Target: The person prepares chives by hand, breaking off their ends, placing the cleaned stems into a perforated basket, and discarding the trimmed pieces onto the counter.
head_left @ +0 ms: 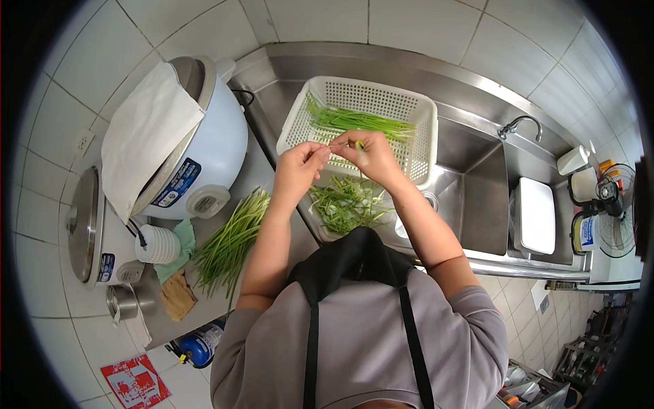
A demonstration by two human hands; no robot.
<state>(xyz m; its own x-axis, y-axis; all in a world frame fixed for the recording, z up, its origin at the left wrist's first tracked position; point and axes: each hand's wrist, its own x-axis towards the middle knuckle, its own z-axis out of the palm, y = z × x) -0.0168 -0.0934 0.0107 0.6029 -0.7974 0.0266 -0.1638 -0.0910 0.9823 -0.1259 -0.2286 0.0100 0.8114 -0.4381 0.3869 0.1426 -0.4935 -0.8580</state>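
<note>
My left hand and my right hand meet above the near edge of a white perforated basket. Both have their fingers pinched together, with a thin stalk between them and a bit of green at the right fingers. Long green stalks lie inside the basket. Below my hands is a pile of loose green trimmings. A larger bunch of long green stalks rests on the counter, left of my left forearm.
A big rice cooker with a white cloth stands at the left, beside stacked white cups and a tan cloth. To the right are a steel sink, a faucet, a white tray and a fan.
</note>
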